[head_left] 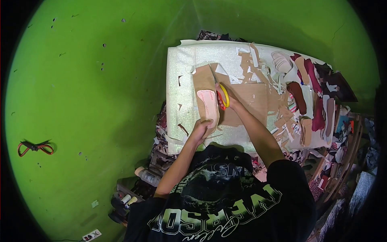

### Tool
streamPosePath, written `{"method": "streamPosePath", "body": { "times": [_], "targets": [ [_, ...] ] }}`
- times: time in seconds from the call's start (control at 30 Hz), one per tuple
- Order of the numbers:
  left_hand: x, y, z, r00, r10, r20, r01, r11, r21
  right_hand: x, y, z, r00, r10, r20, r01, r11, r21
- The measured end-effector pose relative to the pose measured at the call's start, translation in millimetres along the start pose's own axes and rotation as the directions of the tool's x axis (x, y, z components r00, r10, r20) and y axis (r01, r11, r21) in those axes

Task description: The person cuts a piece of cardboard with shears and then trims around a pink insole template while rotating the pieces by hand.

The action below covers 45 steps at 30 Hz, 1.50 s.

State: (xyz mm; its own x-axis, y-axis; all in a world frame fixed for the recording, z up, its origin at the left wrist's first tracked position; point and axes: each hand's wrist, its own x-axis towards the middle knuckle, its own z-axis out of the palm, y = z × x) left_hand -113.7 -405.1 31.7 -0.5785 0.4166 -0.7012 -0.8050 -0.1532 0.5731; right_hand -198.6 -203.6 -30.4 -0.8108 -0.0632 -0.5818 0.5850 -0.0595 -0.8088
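Insole-shaped template [207, 105] lay on cardboard [203, 76], over pale bench [181, 90] | left hand [200, 129] gripped both | right hand [220, 93] held scissors [227, 98] | green wall [92, 88] surrounded bench; scraps [284, 121] littered its right | blades hard to discern, room's edges black

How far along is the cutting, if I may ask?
Sole-shaped pieces on the right already look cut. The right hand holds scissors at cardboard under a pale sole shape, steadied by the left hand. Cardboard around that shape, perhaps the larger sheet too, remains.
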Motion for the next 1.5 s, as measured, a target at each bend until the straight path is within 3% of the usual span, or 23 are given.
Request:
{"method": "streamPosePath", "body": {
  "times": [0.07, 0.17, 0.23, 0.33, 0.4, 0.43, 0.5, 0.57, 0.7, 0.83, 0.9, 1.0, 1.1, 1.2, 1.4, 1.5],
  "targets": [
    [0, -1, -1, 1.000, 0.003, -0.001, -0.003, 1.000, 0.008, 24, 17, -9, 0.988, 0.126, 0.094, -0.133, 0.988, 0.076],
    [1, -9, 4, 1.000, 0.019, -0.003, -0.019, 1.000, -0.003, 34, 17, -15, 0.974, 0.120, 0.194, -0.135, 0.989, 0.065],
    [0, -10, 14, 0.999, 0.036, -0.006, -0.036, 0.999, -0.024, 38, 19, -3, 0.991, -0.128, -0.042, 0.126, 0.991, -0.047],
    [0, -11, 18, 0.999, 0.047, -0.014, -0.047, 0.998, -0.040, 47, 25, 0, 0.926, -0.341, -0.161, 0.297, 0.922, -0.248],
    [1, -14, 18, 0.999, 0.040, 0.004, -0.040, 0.999, -0.030, 64, 32, -1, 0.904, -0.386, -0.186, 0.350, 0.916, -0.197],
    [0, -20, 16, 0.999, 0.034, 0.021, -0.033, 0.999, -0.021, 79, 38, 3, 0.900, -0.386, -0.202, 0.377, 0.922, -0.084],
    [-2, -29, 12, 0.999, 0.035, 0.030, -0.035, 0.999, 0.003, 83, 44, 1, 0.936, -0.306, -0.176, 0.314, 0.949, 0.016],
    [-5, -34, 12, 0.998, 0.050, 0.023, -0.051, 0.998, 0.028, 15, -26, -4, 0.985, -0.138, -0.102, 0.136, 0.990, -0.033],
    [-15, -35, 9, 0.998, 0.069, 0.014, -0.069, 0.996, 0.064, 0, -42, -22, 0.997, 0.080, 0.018, -0.082, 0.986, 0.148],
    [-21, -15, 11, 0.973, 0.232, -0.020, -0.229, 0.968, 0.105, -52, -38, -12, 0.996, 0.073, -0.045, -0.060, 0.969, 0.238],
    [-28, 1, 11, 0.966, 0.255, -0.045, -0.246, 0.959, 0.144, -74, -14, -6, 0.997, -0.070, -0.009, 0.070, 0.963, 0.259],
    [-37, 14, 10, 0.952, 0.306, 0.016, -0.302, 0.928, 0.219, -142, -34, 26, 0.960, -0.241, -0.143, 0.271, 0.928, 0.257],
    [-48, 17, 12, 0.939, 0.330, 0.100, -0.345, 0.904, 0.252, -160, -20, 50, 0.877, -0.380, -0.296, 0.412, 0.910, 0.053],
    [-61, 13, 12, 0.922, 0.336, 0.194, -0.376, 0.897, 0.234, -177, -21, 53, 0.896, -0.340, -0.287, 0.386, 0.915, 0.120],
    [-66, 27, 32, 0.965, 0.262, 0.021, -0.246, 0.930, -0.273, -208, -24, 54, 0.901, -0.382, -0.204, 0.410, 0.904, 0.120],
    [-66, 40, 28, 0.954, 0.289, 0.083, -0.266, 0.940, -0.213, -224, -21, 58, 0.907, -0.381, -0.176, 0.400, 0.912, 0.086]
  ]
}}
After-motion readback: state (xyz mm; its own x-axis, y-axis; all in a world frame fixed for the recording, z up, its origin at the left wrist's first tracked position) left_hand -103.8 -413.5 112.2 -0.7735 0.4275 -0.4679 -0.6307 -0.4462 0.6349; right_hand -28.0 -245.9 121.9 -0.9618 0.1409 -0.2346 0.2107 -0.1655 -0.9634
